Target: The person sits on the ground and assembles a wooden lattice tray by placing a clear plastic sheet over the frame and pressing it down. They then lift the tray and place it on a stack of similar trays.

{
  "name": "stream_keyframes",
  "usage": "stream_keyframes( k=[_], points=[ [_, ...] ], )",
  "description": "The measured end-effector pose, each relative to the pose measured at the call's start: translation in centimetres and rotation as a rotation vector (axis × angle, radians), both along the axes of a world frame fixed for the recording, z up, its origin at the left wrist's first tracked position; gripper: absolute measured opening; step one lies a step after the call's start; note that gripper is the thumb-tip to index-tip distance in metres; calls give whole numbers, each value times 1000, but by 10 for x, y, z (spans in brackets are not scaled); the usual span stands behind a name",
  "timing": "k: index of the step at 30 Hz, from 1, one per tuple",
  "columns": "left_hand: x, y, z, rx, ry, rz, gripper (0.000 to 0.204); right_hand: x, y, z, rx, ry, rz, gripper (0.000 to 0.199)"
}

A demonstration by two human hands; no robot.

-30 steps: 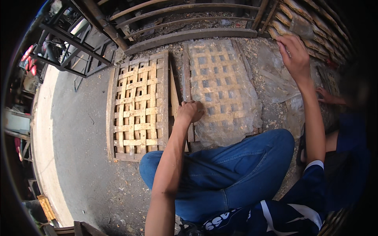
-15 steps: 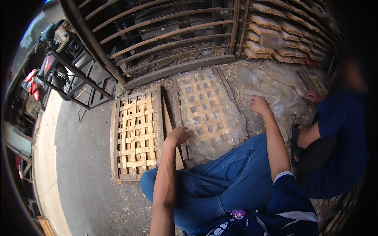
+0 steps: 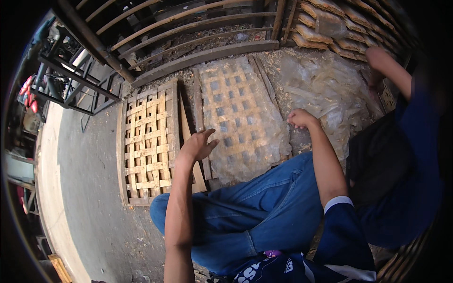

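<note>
Working across from the left of the frame, I am seeing grey pavement and a dark metal rack (image 3: 71,80) in the upper left. Next to it a bare woven bamboo lattice panel (image 3: 148,144) is lying flat on the ground, left of centre. My left hand (image 3: 197,146) is hovering at that panel's right edge, fingers spread wide and holding nothing, right over a loose wooden slat (image 3: 188,137) in the gap between the two panels. At centre, the second lattice panel, wrapped in clear plastic (image 3: 238,118), is lying beside the first. My right hand (image 3: 302,118) is resting at its right edge, fingers curled in loosely; I cannot tell whether it is pinching the plastic. A second ago this hand was stretched far out to the upper right; it is now pulled back to the wrapped panel, so both hands are flanking it. More crumpled plastic sheeting (image 3: 325,85) is lying further right, and another person's arm (image 3: 391,68) is reaching in at the upper right.
</note>
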State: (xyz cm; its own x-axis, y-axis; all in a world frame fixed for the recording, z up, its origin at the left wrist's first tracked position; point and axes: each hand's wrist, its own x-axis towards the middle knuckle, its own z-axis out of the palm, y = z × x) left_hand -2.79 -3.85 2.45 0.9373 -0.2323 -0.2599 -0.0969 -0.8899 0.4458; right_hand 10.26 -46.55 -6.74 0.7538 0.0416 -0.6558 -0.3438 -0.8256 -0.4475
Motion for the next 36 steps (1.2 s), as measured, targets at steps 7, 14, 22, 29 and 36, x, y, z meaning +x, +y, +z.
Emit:
stream_keyframes(
  k=[7,14,22,29,36],
  points=[
    [9,8,-11,116,132,16,51,12,-9,-13,-312,-493,38,72],
    [8,9,-14,87,165,36,52,35,-6,-18,-341,-458,194,69],
    [12,4,-25,105,181,2,51,19,15,-19,-429,-469,180,72],
    [13,11,-23,109,154,-7,54,23,13,-21,-422,-594,193,36],
    [5,13,4,87,110,48,55,21,14,9,-326,-634,36,17]
  ],
)
